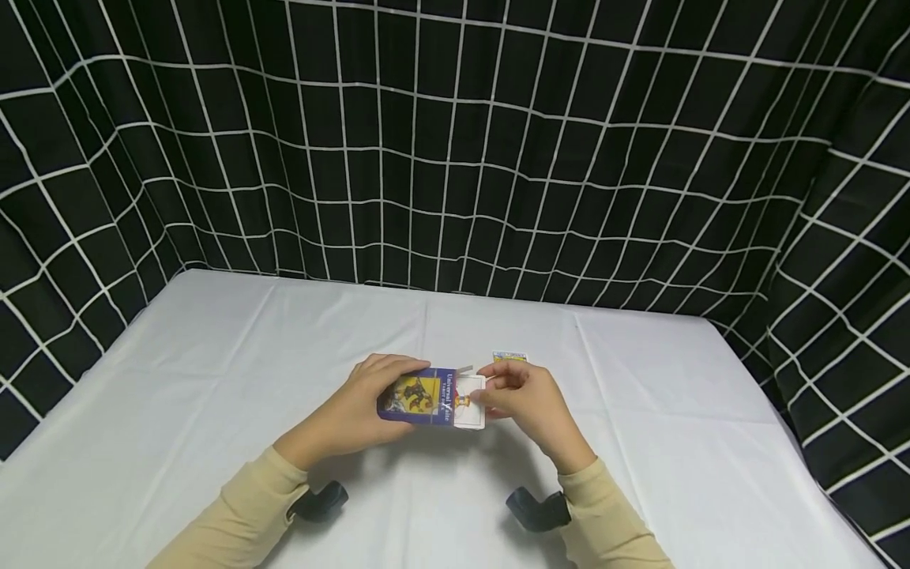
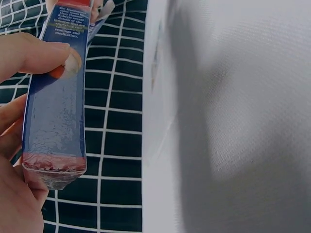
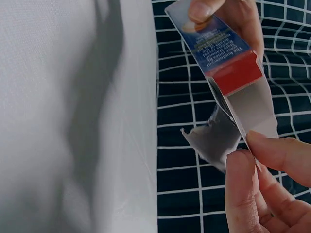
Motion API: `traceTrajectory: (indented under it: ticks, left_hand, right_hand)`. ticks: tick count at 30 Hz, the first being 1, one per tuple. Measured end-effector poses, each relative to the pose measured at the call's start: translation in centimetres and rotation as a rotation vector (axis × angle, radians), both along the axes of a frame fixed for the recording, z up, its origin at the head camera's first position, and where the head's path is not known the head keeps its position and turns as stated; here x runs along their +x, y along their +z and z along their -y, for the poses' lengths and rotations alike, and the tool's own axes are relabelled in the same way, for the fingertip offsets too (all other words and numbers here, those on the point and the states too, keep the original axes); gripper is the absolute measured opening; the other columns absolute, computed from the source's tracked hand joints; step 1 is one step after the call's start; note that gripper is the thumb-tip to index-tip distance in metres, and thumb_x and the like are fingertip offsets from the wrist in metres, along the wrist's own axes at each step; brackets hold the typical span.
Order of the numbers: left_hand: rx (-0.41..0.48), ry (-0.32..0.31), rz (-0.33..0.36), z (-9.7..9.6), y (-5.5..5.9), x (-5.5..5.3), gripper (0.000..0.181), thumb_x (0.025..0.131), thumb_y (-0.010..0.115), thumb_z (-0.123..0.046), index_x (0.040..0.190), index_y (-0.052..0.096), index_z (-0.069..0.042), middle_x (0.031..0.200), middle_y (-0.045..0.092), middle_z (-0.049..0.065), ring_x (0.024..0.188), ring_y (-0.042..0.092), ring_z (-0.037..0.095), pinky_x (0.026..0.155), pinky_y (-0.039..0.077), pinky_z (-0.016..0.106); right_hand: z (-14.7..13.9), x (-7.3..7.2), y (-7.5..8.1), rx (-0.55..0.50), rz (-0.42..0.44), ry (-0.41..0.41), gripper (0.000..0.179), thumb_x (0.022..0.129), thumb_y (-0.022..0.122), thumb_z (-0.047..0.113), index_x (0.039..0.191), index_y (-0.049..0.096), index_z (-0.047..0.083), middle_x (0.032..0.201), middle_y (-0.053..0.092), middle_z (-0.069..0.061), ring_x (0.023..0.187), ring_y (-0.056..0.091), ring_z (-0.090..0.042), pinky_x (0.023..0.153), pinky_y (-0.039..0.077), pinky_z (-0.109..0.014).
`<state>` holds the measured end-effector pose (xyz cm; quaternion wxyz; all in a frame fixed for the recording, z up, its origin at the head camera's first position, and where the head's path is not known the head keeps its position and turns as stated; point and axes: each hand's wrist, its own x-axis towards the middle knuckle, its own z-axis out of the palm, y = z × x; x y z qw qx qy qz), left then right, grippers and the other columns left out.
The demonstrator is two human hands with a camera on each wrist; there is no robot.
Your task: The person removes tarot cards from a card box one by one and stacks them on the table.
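Head view: left hand (image 1: 359, 399) grips tarot box (image 1: 418, 397) above white tablecloth (image 1: 213, 379); right hand (image 1: 524, 399) pinches card (image 1: 463, 405) partway out of box. Loosened pinch plus downward tilt could drop card; crooked pull could bend it.

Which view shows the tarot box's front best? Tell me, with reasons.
The head view: it faces the tarot box's front, showing its yellow picture and title, though the left hand covers part. The left wrist view shows a narrow side; so does the right wrist view, with a red band. Neither plainly shows the front.
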<state>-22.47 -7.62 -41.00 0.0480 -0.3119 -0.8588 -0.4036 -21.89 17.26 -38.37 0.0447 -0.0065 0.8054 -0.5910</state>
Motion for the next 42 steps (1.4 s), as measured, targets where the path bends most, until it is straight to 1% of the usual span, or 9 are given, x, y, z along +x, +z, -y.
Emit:
traceTrajectory:
  ticks: [7,13,18,21,28,31,38,42]
  left_hand:
    - [0.013,-0.002,0.01,-0.3,-0.1,0.2,0.076,0.069,0.084,-0.011,0.14,0.055,-0.017,0.14,0.058,0.003,0.13,0.047,0.024,0.11,0.035,0.051]
    - [0.007,-0.012,0.018,-0.7,-0.1,0.1,0.075,0.071,0.083,-0.013,0.14,0.055,-0.017,0.141,0.058,0.002,0.131,0.047,0.023,0.111,0.035,0.051]
    - [0.003,-0.003,-0.007,-0.8,-0.1,0.0,0.075,0.07,0.084,-0.014,0.14,0.056,-0.017,0.14,0.059,0.002,0.13,0.047,0.022,0.11,0.036,0.05]
    - [0.001,-0.002,-0.025,-0.7,-0.1,0.0,0.075,0.071,0.084,-0.013,0.14,0.056,-0.017,0.139,0.06,0.002,0.129,0.048,0.022,0.109,0.037,0.05]
    - [-0.006,0.0,-0.004,-0.6,-0.1,0.2,0.074,0.071,0.084,-0.014,0.14,0.056,-0.016,0.14,0.059,0.001,0.13,0.047,0.022,0.111,0.035,0.051]
    - [-0.006,0.007,-0.011,-0.4,-0.1,0.2,0.074,0.071,0.083,-0.013,0.14,0.055,-0.017,0.139,0.059,0.002,0.129,0.047,0.023,0.11,0.036,0.051]
    - [-0.009,0.023,-0.022,-0.1,0.0,-0.1,0.074,0.071,0.083,-0.012,0.14,0.055,-0.018,0.139,0.06,0.002,0.127,0.048,0.022,0.108,0.037,0.05]
    - [-0.002,0.031,-0.02,0.0,0.1,-0.1,0.075,0.07,0.083,-0.012,0.139,0.056,-0.017,0.139,0.06,0.002,0.127,0.047,0.023,0.108,0.037,0.051]
  right_hand:
    - [-0.8,0.0,-0.1,0.006,-0.024,-0.016,0.022,0.084,0.072,0.004,0.102,0.069,-0.009,0.089,0.071,-0.011,0.071,0.067,-0.012,0.068,0.061,-0.031]
    - [-1.7,0.3,0.0,0.002,-0.046,-0.019,0.024,0.085,0.072,0.004,0.103,0.07,-0.011,0.093,0.072,-0.012,0.069,0.067,-0.011,0.067,0.06,-0.03]
    - [-2.3,0.1,0.3,0.019,-0.043,-0.011,0.023,0.085,0.072,0.004,0.102,0.07,-0.011,0.095,0.072,-0.012,0.07,0.067,-0.011,0.068,0.061,-0.03]
    - [-2.6,0.0,0.4,0.041,-0.035,-0.013,0.022,0.085,0.072,0.004,0.102,0.071,-0.011,0.094,0.072,-0.011,0.069,0.067,-0.011,0.069,0.061,-0.03]
    - [-3.2,0.2,0.9,0.108,-0.019,0.007,0.021,0.084,0.073,0.007,0.096,0.072,-0.01,0.085,0.071,-0.005,0.066,0.063,-0.01,0.067,0.06,-0.028]
    - [-3.3,0.0,1.1,0.124,-0.017,0.017,0.021,0.084,0.074,0.008,0.096,0.072,-0.009,0.083,0.072,-0.005,0.066,0.063,-0.009,0.067,0.06,-0.028]
    - [-3.8,-0.4,1.6,0.139,-0.019,0.021,0.022,0.085,0.073,0.008,0.099,0.073,-0.01,0.082,0.072,-0.003,0.066,0.063,-0.009,0.066,0.059,-0.027]
    - [-4.1,-0.5,1.7,0.13,-0.012,0.039,0.023,0.085,0.072,0.006,0.1,0.071,-0.012,0.078,0.071,-0.001,0.066,0.062,-0.008,0.066,0.059,-0.026]
